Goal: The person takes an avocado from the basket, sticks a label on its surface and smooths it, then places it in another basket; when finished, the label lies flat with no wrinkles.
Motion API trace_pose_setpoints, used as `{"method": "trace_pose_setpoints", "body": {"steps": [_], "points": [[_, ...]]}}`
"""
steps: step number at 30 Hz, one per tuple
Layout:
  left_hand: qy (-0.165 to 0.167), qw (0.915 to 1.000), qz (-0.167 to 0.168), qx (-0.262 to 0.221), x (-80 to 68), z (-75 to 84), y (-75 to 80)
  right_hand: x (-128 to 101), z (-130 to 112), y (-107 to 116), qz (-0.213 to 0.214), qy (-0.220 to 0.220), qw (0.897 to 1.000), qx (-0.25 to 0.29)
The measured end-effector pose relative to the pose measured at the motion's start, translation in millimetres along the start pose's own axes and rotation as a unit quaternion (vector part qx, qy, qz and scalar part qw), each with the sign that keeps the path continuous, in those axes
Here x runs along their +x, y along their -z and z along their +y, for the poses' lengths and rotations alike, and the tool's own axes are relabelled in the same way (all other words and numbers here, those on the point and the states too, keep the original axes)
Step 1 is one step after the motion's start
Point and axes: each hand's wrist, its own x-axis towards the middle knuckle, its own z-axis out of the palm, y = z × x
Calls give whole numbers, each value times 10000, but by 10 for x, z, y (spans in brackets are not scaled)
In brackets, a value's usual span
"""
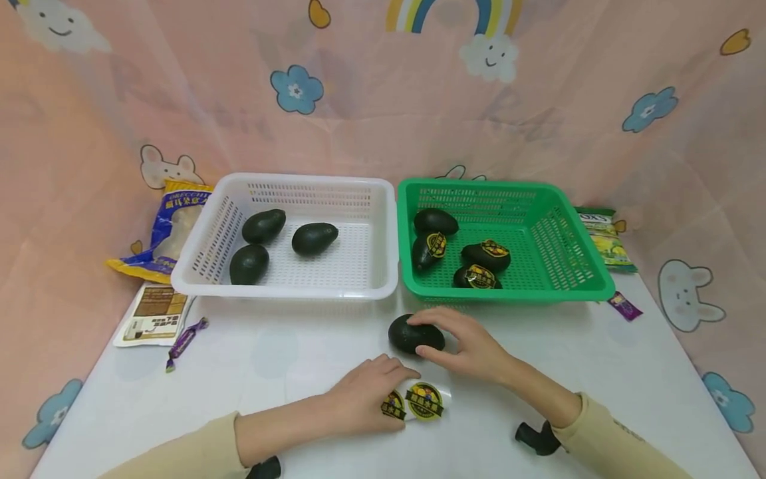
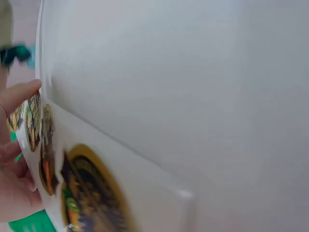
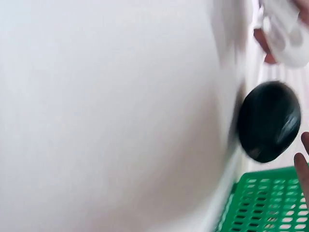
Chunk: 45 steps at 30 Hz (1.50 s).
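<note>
My left hand (image 1: 364, 400) grips a white roll of round black-and-gold stickers (image 1: 425, 400) low over the near middle of the table. In the left wrist view, the sticker strip (image 2: 94, 188) runs out from between the fingers and thumb. Just beyond it lies a dark green avocado (image 1: 415, 334), with no sticker showing on its visible side. My right hand (image 1: 475, 349) reaches around its right side, fingers and thumb spread. The right wrist view shows the fingertips (image 3: 301, 164) slightly apart from the avocado (image 3: 269, 121).
A white basket (image 1: 281, 291) at the back left holds three avocados without visible stickers. Right beside it, a green basket (image 1: 556, 295) holds several avocados, most with stickers showing. Snack bags (image 1: 173, 229) and wrapped candies (image 1: 185, 344) lie around the sides. A patterned cloth (image 1: 359, 146) hangs behind.
</note>
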Motion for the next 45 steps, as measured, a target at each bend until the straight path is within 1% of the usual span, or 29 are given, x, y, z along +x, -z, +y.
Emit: {"method": "trace_pose_setpoints", "body": {"steps": [2,4,6,8,9,11,13,15,17,18,19,20,21,22,23,24,25,26,27,29,31,33,34,35,37,39,41,43,45], "points": [[223,9996,17,-185,-49,-68,86,-38,-72,-6,208,381,9990,-53],[319,9990,94,-282,-85,-115,162,-67,-139,-31,322,674,9965,-377],[310,9989,168,-307,-107,-140,223,-86,-191,-68,326,856,9926,-802],[256,9992,185,-242,-116,-151,261,-96,-232,-105,329,921,9883,-1172],[228,9993,172,-224,-118,-153,274,-97,-245,-125,364,975,9863,-1277],[188,9995,128,-215,-120,-156,288,-97,-267,-154,425,1036,9852,-1295],[194,9996,53,-213,-126,-160,289,-96,-284,-174,487,1036,9884,-995],[189,9997,-91,-157,-142,-164,280,-100,-304,-179,495,810,9946,-419],[150,9995,-226,-153,-159,-165,270,-101,-328,-152,498,332,9979,250],[158,9993,-225,-251,-168,-163,264,-98,-343,-132,501,30,9970,586],[226,9986,-155,-451,-177,-156,263,-94,-359,-109,508,-297,9946,857],[261,9967,21,-767,-177,-149,263,-85,-375,-85,518,-590,9915,1034],[317,9922,301,-1167,-172,-138,271,-75,-390,-62,507,-865,9881,1166],[375,9840,644,-1616,-158,-124,284,-62,-402,-43,483,-1045,9855,1245],[394,9729,1027,-2032,-135,-114,302,-50,-409,-29,451,-1178,9836,1289],[413,9600,1388,-2397,-108,-100,326,-40,-416,-18,437,-1305,9820,1295],[429,9471,1694,-2691,-76,-90,348,-31,-416,-11,462,-1365,9817,1243],[428,9367,1936,-2885,-42,-85,369,-24,-411,-9,495,-1425,9816,1169],[526,9290,2096,-3004,-11,-81,388,-20,-402,-10,567,-1472,9815,1087],[795,9202,2213,-3130,47,-84,409,-25,-368,-18,796,-1635,9795,867],[1137,9120,2188,-3278,94,-98,409,-39,-311,-33,986,-1840,9751,750],[1446,9082,2141,-3294,143,-125,398,-53,-254,-50,1092,-2024,9701,773],[1562,9084,2108,-3257,168,-142,390,-59,-224,-60,1108,-2094,9686,758],[1636,9110,2081,-3163,193,-160,384,-62,-191,-73,1107,-2137,9677,746],[1688,9206,2090,-2836,244,-201,370,-57,-139,-99,1084,-2211,9677,544],[1672,9329,2126,-2377,294,-237,358,-48,-87,-129,1078,-2247,9681,258],[1567,9463,2159,-1828,329,-258,354,-38,-37,-161,1099,-2311,9667,39],[1389,9564,2196,-1333,353,-270,349,-27,-3,-181,1201,-2275,9663,-53],[1129,9639,2265,-823,364,-286,331,-18,20,-191,1307,-2010,9708,59]]}}
